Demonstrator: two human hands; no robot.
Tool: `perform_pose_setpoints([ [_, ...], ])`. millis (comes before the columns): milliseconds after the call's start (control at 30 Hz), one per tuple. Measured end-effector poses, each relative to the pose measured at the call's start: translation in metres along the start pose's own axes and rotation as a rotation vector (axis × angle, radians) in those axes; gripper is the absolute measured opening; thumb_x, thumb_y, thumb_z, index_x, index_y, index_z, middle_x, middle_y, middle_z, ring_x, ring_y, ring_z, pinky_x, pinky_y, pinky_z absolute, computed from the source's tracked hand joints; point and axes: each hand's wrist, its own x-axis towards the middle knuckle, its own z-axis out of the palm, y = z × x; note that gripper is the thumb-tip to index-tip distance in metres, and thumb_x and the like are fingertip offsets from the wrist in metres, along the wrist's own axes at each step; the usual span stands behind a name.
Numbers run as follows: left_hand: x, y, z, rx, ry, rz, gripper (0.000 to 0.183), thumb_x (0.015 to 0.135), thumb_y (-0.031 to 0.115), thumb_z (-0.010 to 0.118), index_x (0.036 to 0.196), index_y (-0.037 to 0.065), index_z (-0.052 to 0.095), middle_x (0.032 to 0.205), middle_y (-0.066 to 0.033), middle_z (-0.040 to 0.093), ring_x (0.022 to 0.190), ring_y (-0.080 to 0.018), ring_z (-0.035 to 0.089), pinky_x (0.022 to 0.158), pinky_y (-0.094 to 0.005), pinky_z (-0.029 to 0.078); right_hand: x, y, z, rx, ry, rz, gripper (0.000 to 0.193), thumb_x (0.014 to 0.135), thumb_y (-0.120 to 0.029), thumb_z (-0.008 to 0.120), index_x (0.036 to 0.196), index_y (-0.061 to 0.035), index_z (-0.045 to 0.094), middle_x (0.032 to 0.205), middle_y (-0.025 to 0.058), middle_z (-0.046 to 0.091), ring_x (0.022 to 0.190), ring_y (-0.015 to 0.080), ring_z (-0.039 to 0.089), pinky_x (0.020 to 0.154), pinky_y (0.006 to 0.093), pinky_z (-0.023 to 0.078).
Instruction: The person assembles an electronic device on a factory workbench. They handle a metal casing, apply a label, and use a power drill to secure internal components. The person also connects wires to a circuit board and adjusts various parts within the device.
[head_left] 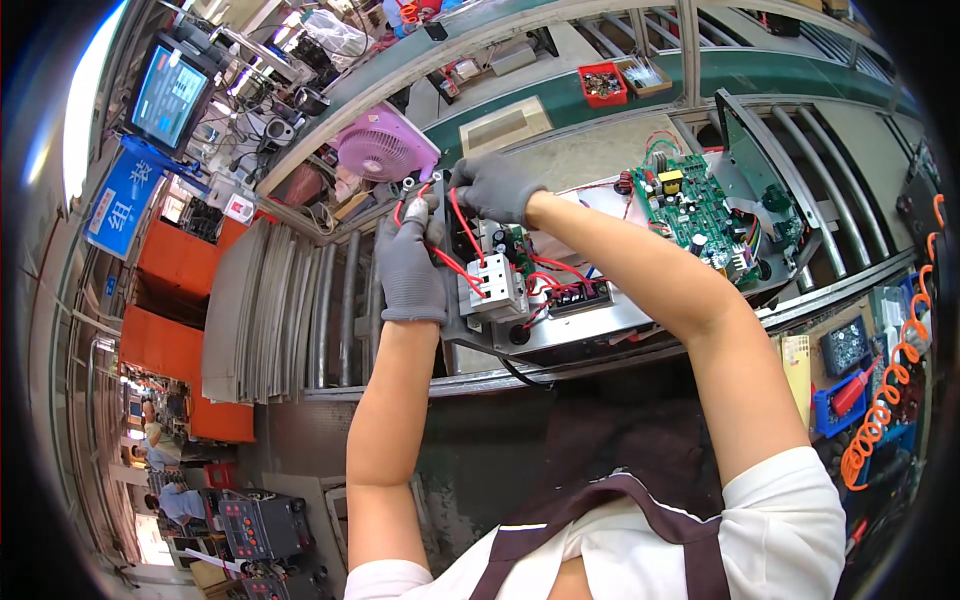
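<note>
Both of my hands wear grey work gloves over the left end of an open metal equipment chassis (620, 318). My left hand (412, 262) is closed around a red wire (445, 262) that runs to a white circuit breaker (494, 288). Metal ring terminals (408, 184) stick up just beyond its fingertips. My right hand (498, 188) has its fingers bent in at another red wire (463, 220) from the same breaker; its fingertips look closed on it, partly hidden. Farther right in the chassis sits a green circuit board (690, 215) with several components.
The chassis rests on a roller conveyor (835, 195). A pink fan (380, 150) stands behind my left hand. Flat metal sheets (260, 310) lean at the left. A red parts bin (602, 86) sits at the back; a coiled orange hose (890, 390) hangs at the right.
</note>
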Motion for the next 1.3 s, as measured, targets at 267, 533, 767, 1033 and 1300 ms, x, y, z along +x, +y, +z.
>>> perform_pose_setpoints([
  [267,-0.002,0.002,-0.001,0.17,-0.119,0.084,0.013,0.089,0.009,0.055,0.094,0.001,0.064,0.065,0.0032,0.054,0.057,-0.0044,0.044,0.053,-0.0174,0.033,-0.003,-0.013,-0.032,0.282,-0.204,0.18,0.048,0.076,0.002,0.056,0.123,-0.0087,0.053,0.079,0.0071,0.063,0.065,0.0114,0.06,0.058,0.0229,0.05],
  [533,-0.014,0.007,0.016,0.158,-0.04,0.163,0.016,0.089,0.013,0.055,0.097,0.002,0.064,0.063,0.0021,0.051,0.057,-0.0044,0.044,0.053,-0.0177,0.035,-0.011,-0.041,-0.047,-0.492,0.095,-0.554,0.02,0.077,-0.026,0.064,0.092,-0.0135,0.068,0.081,0.0096,0.06,0.077,0.0277,0.06,0.07,0.0377,0.047],
  [767,-0.004,0.006,0.005,0.149,0.08,0.167,0.026,0.094,0.025,0.048,0.095,0.002,0.061,0.059,0.0027,0.048,0.051,-0.0058,0.041,0.046,-0.02,0.032,-0.026,-0.032,-0.046,-0.484,-0.135,-0.107,0.02,0.077,-0.018,0.057,0.088,-0.003,0.064,0.085,0.0185,0.064,0.083,0.034,0.062,0.074,0.0394,0.049],
  [1033,-0.007,0.009,0.003,0.125,0.052,0.167,0.028,0.094,0.027,0.048,0.092,0.002,0.061,0.059,0.0018,0.048,0.052,-0.0064,0.042,0.048,-0.02,0.034,-0.014,-0.016,-0.025,0.101,-0.165,0.142,0.017,0.07,-0.013,0.06,0.082,-0.0034,0.067,0.077,0.0165,0.066,0.071,0.0253,0.065,0.067,0.034,0.051],
  [1300,-0.011,0.004,0.006,0.306,0.19,0.45,0.019,0.088,0.016,0.06,0.097,-0.001,0.065,0.078,0.0016,0.06,0.062,-0.0025,0.046,0.056,-0.0183,0.039,-0.009,-0.011,-0.014,-0.062,-0.057,0.098,0.019,0.067,-0.018,0.062,0.081,-0.0073,0.069,0.082,0.0175,0.065,0.078,0.032,0.063,0.073,0.0364,0.05],
])
